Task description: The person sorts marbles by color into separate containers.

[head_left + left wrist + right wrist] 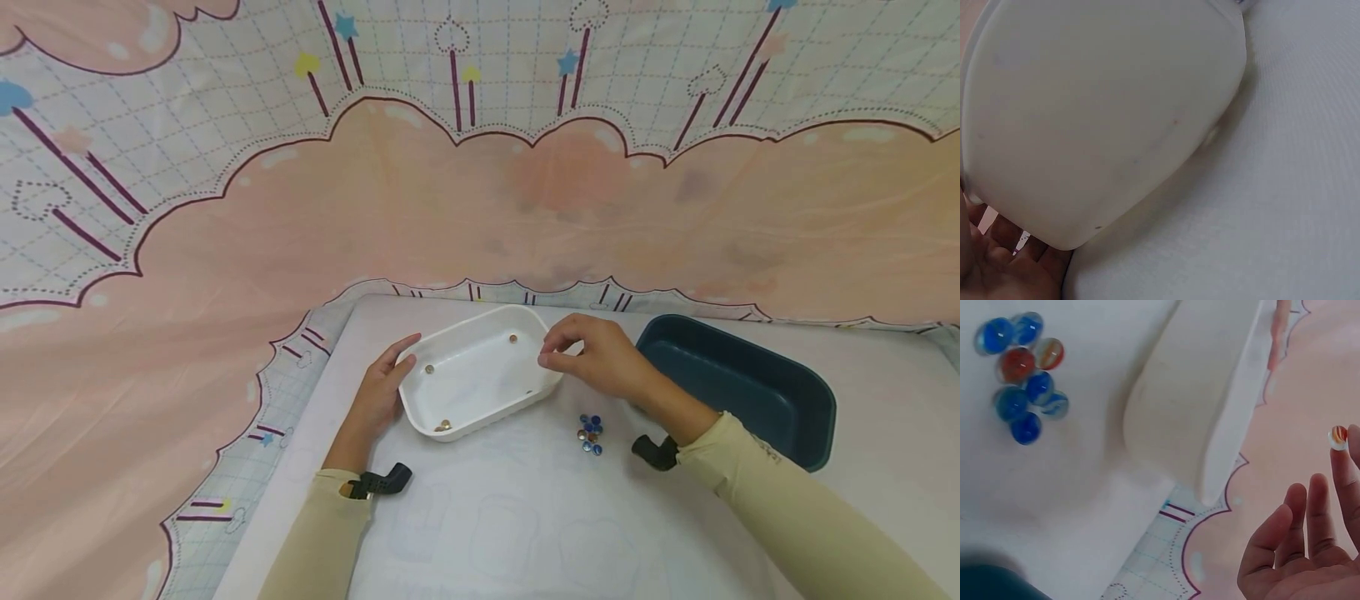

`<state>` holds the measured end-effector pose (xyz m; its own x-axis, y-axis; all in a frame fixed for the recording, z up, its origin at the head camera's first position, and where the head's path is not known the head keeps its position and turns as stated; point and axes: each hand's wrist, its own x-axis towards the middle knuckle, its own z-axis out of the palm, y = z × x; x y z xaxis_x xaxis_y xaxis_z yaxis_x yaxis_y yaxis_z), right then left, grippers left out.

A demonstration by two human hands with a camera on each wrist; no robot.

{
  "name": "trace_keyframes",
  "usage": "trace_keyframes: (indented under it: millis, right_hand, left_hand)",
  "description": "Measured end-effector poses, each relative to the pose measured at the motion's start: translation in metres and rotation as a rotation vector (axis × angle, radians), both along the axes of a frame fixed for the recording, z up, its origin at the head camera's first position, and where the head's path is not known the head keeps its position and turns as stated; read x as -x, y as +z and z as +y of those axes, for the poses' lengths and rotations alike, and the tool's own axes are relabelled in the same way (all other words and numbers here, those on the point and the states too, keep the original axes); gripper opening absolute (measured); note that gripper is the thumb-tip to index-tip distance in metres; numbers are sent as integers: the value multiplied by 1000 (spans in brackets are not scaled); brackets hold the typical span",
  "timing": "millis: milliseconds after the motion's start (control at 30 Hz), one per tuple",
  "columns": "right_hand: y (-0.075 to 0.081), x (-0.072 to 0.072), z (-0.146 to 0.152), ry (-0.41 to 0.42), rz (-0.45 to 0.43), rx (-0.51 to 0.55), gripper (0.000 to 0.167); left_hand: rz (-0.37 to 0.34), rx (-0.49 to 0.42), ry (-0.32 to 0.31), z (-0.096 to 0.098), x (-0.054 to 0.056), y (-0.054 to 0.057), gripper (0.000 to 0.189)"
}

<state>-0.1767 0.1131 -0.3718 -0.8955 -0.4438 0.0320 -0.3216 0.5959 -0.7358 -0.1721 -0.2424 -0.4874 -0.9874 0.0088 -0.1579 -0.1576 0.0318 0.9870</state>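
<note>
My left hand (pixel 380 390) grips the left end of a white tray (pixel 480 412), thumb at its rim and fingers along the outside. In the left wrist view the tray's pale outer surface (pixel 1104 112) fills much of the picture. Several small marbles lie inside the tray, one marble (pixel 429 369) near the left end and another marble (pixel 513 338) near the back. Over the tray's right end, my right hand (pixel 596 354) pinches an orange-and-clear marble (pixel 1338 437) between thumb and finger. That hand's other fingers show loosely bent in the right wrist view.
On the white table (pixel 480 517), a cluster of blue and orange marbles (pixel 589 434) lies right of the tray's front. A dark teal tray (pixel 817 417) stands at the right, partly behind my right forearm. Behind the table hangs a patterned cloth (pixel 450 217).
</note>
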Motion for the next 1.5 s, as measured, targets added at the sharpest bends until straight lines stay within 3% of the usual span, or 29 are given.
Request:
trace_keyframes:
  millis: [300,633,1500]
  right_hand:
    - [10,9,-6,-20,15,-21,10]
    - [20,18,-11,-37,-34,2,14]
    - [28,33,-28,-90,-122,39,16]
  left_hand:
    - [-15,-17,4,0,-1,1,45]
    - [-17,-22,-1,1,-2,3,47]
    - [-13,18,-1,1,-2,2,44]
